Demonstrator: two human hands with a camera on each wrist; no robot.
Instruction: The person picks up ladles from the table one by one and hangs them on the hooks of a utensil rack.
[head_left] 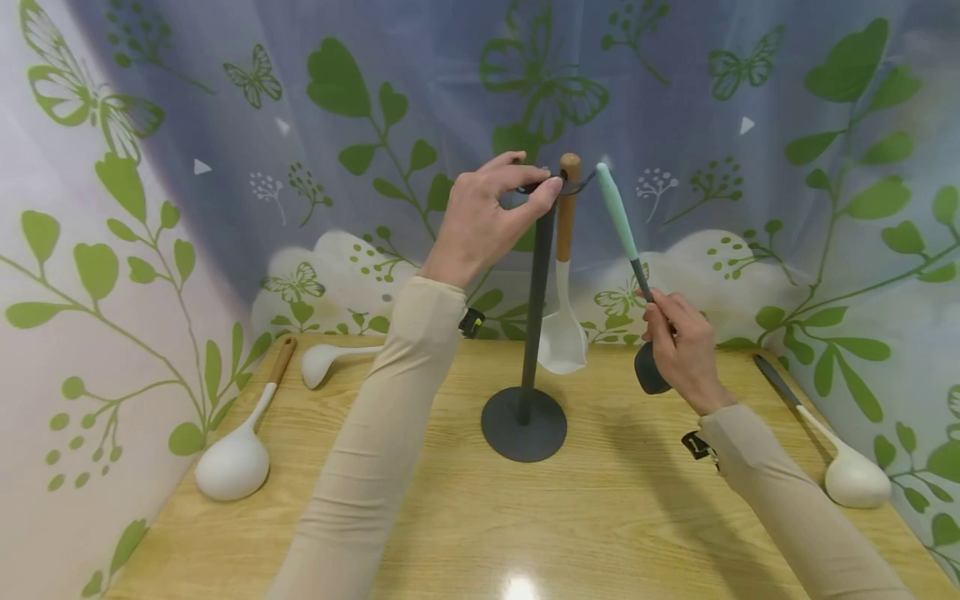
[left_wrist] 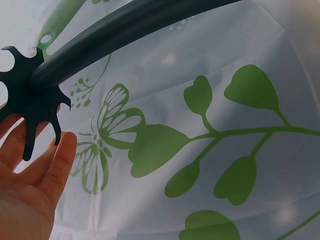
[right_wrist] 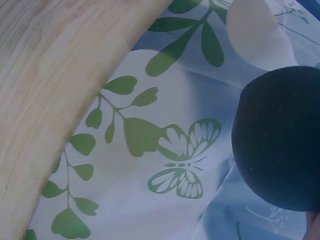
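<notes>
A dark utensil stand with a round base stands upright on the table. My left hand pinches its top between thumb and fingers; the left wrist view shows the hooked rack in front of those fingers. My right hand grips the lower shaft of a kitchen utensil with a mint-green handle and a dark rounded head. The handle's tip is at a hook on the right; whether it is hooked on is unclear. A white ladle with a wooden handle hangs behind the post.
On the table, a white ladle with a wooden handle lies at the left. Another white ladle lies behind my left arm. A cream ladle with a dark handle lies at the right edge. A patterned curtain hangs behind.
</notes>
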